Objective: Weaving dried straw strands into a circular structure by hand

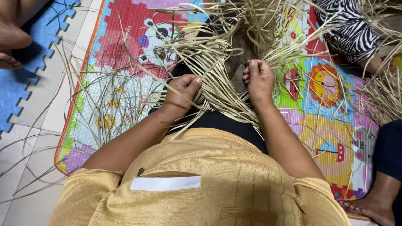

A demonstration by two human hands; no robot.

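Note:
A partly woven piece of pale straw strips [217, 90] lies across my lap, its loose ends fanning out away from me. My left hand [182, 92] pinches a few of its strips near the left edge of the weave. My right hand [258, 78] has its fingers curled on strips at the right side. Both forearms reach forward from my yellow top [201, 184]. The lower part of the weave is hidden behind my hands and dark trousers.
A colourful cartoon play mat [121, 46] covers the floor, strewn with loose straw strips [104, 104]. Another person in zebra-patterned cloth [351, 29] sits at the far right beside a straw pile [383, 96]. A bare foot [368, 207] rests at the lower right; blue foam tiles [25, 79] at the left.

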